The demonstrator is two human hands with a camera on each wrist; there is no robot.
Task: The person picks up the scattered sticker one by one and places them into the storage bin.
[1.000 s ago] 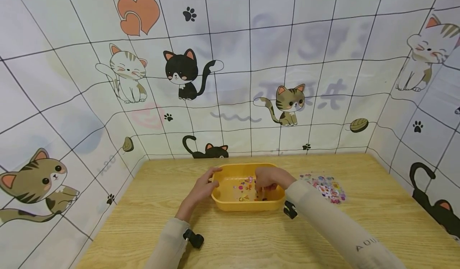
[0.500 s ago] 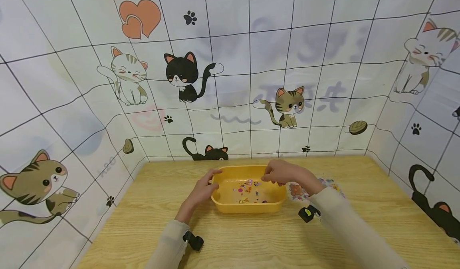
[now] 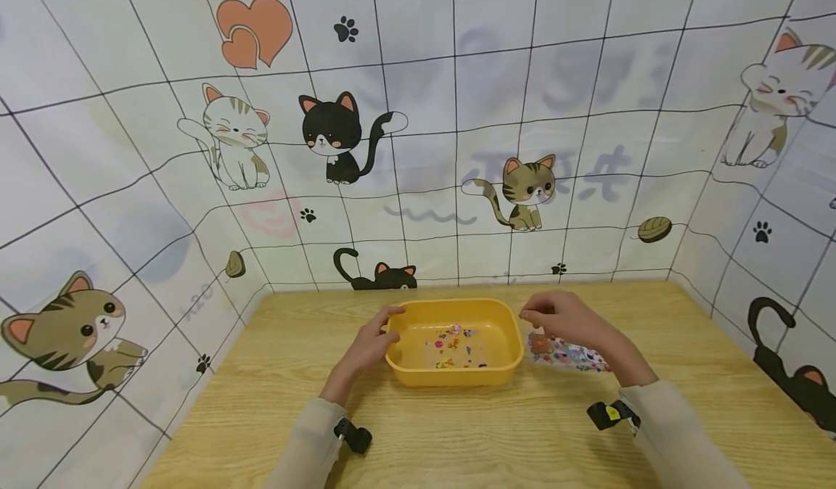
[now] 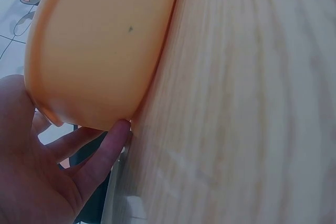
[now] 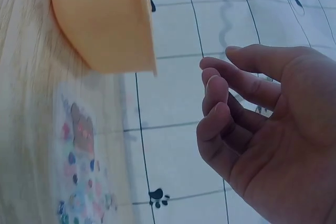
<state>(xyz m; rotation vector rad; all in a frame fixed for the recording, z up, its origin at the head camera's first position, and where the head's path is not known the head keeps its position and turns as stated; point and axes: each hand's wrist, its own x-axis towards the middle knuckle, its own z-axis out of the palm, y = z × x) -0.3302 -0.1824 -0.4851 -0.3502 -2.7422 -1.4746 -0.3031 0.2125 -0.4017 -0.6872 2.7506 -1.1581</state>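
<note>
A yellow plastic basin [image 3: 453, 378] stands on the wooden table, with several small colourful pieces, like stickers or confetti, [image 3: 455, 344] scattered over its bottom. At its left end my left hand [image 3: 368, 342] holds the rim; in the left wrist view, fingertips touch the end wall of the basin [image 4: 100, 51]. Just right of the basin hovers my right hand [image 3: 563, 316], apart from it. Its fingers are loosely bent, and I see nothing between them in the right wrist view. Under that hand lies a clear sheet or bag [image 3: 567, 354] of colourful stickers, partly covered by the forearm.
A light wooden tabletop [image 3: 457, 438] extends around the basin. Behind it and at both sides rise white gridded sheets printed with cats [image 3: 331, 137]. A small black camera is strapped to each wrist.
My right hand has come up out of the basin and moved right, past its rim, to above the sticker sheet. The left hand has stayed on the basin's left end.
</note>
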